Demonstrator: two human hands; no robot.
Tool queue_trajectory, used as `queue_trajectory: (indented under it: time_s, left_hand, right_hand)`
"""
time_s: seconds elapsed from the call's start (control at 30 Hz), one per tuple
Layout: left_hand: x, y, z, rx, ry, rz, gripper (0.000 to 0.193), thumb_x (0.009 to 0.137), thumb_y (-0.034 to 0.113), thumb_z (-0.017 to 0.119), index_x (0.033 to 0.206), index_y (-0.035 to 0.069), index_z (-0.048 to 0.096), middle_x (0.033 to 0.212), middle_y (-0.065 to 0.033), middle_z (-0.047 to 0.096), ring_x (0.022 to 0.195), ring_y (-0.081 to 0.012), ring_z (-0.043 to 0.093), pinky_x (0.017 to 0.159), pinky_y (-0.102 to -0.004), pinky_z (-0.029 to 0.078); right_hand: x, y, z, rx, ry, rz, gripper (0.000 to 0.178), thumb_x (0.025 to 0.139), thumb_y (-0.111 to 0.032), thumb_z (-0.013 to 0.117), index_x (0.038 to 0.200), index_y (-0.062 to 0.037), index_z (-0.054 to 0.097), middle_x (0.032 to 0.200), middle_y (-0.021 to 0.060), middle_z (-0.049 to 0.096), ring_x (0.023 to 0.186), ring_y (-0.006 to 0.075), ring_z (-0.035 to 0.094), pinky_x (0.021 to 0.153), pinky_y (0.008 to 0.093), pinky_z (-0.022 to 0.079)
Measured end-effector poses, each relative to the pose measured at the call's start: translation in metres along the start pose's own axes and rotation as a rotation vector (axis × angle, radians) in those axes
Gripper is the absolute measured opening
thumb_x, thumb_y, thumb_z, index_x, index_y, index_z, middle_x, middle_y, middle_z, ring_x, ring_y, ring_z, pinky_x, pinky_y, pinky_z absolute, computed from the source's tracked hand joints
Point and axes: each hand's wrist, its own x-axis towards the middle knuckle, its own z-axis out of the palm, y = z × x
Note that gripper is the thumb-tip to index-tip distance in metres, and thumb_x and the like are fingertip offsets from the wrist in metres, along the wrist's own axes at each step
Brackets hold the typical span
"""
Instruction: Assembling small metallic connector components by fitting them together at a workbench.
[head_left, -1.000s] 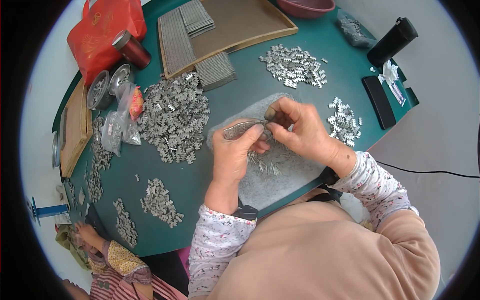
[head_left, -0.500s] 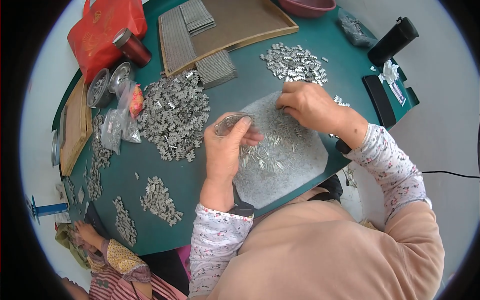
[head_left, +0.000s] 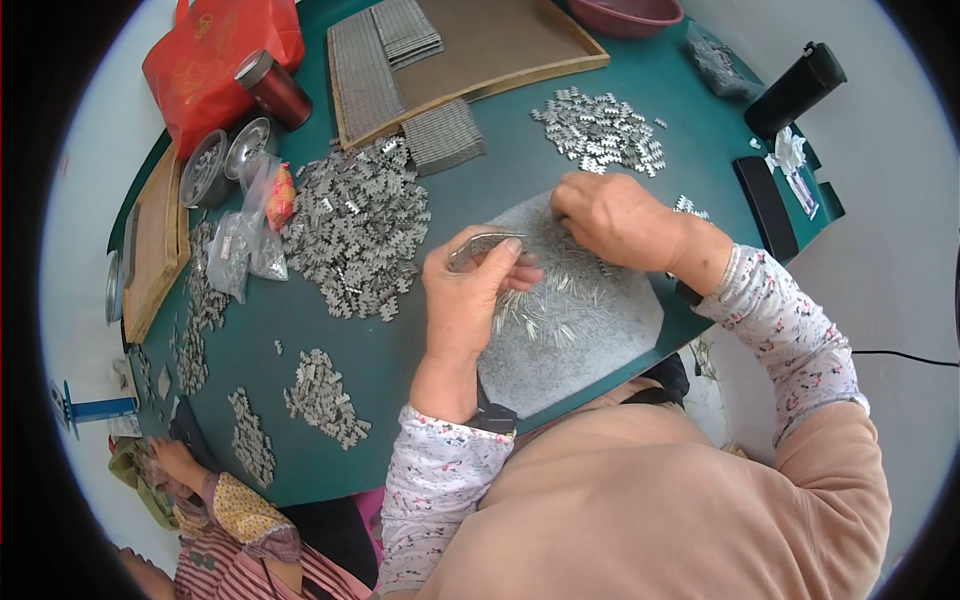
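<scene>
My left hand (head_left: 462, 290) is closed round a thin, curved strip of metal links (head_left: 470, 245), pinned under the thumb. Its fingers reach out above a grey felt mat (head_left: 590, 365). Many thin silvery pins (head_left: 550, 315) lie scattered on the mat, close to both hands. My right hand (head_left: 620, 222) is above the mat's far edge, with thumb and fingertips pressed together. What those fingertips hold, if anything, is too small to make out. Left of my left hand spreads a large heap of toothed metal links (head_left: 350, 235).
A wooden tray (head_left: 500, 85) bears stacked link strips; another stack (head_left: 445, 137) lies against its edge. Further links (head_left: 600, 130) lie at far right, with a black bottle (head_left: 795, 90) and phone (head_left: 765, 205). A red bag (head_left: 220, 70) stands far left. A co-worker's hand (head_left: 180, 465) is lower left.
The whole view has shifted slightly. My left hand still holds the link strip, now turned a little, while my right hand remains pinched over the mat.
</scene>
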Motion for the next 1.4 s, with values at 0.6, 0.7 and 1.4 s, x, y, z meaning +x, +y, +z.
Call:
queue_trajectory:
  time_s: [0.6,0.7,1.4]
  left_hand:
    - [-0.001,-0.002,0.003,0.022,-0.067,0.079,0.012,0.089,0.002,0.060,0.097,-0.005,0.065,0.082,-0.0116,0.068,0.066,-0.0205,0.068,0.059,-0.0276,0.055]
    - [-0.001,-0.003,0.003,0.018,-0.066,0.079,0.011,0.089,0.003,0.060,0.096,-0.005,0.065,0.082,-0.0111,0.068,0.066,-0.0205,0.069,0.059,-0.0276,0.055]
    - [-0.002,-0.002,0.004,0.051,-0.072,0.073,0.011,0.088,0.002,0.061,0.094,-0.006,0.065,0.078,-0.0123,0.068,0.065,-0.0201,0.068,0.059,-0.0275,0.055]
  right_hand:
    - [0.006,-0.048,0.018,1.481,0.439,0.554,0.009,0.092,-0.007,0.060,0.098,0.0005,0.060,0.087,-0.0007,0.060,0.080,0.0047,0.055,0.071,0.0221,0.048]
    - [0.007,-0.048,0.020,1.495,0.449,0.527,0.010,0.092,-0.007,0.060,0.098,0.0005,0.060,0.087,-0.0008,0.060,0.080,0.0047,0.055,0.071,0.0218,0.048]
    - [0.005,-0.028,-0.010,0.730,0.301,0.230,0.011,0.084,-0.001,0.061,0.094,0.0027,0.063,0.086,0.0135,0.062,0.076,0.0287,0.061,0.070,0.0365,0.050]
